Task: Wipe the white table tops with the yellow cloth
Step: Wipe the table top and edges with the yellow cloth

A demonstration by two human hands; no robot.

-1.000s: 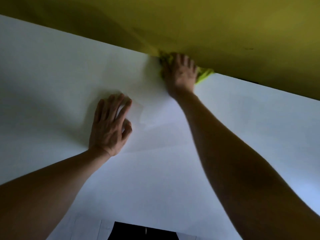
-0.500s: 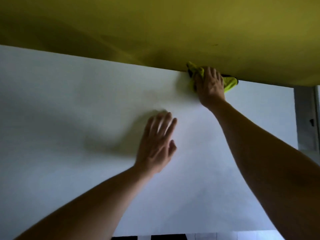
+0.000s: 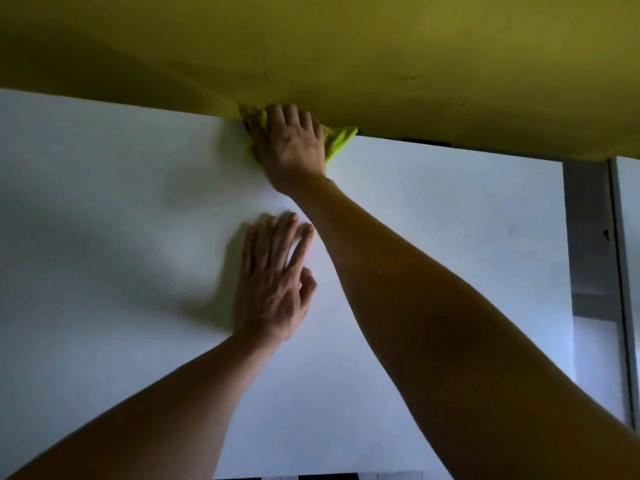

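head view: the right hand (image 3: pixel 292 143) lies just above the frame's centre, fingers spread and fairly straight, pressing the yellow cloth (image 3: pixel 337 145) flat on the white table top (image 3: pixel 104 202) where its far edge meets the yellow wall (image 3: pixel 311 46). the left hand (image 3: pixel 273 282) rests at centre frame, fingers straight and close together, holding nothing. the cloth looks soft, light and bunched; a flat palm over its middle should keep it from slipping
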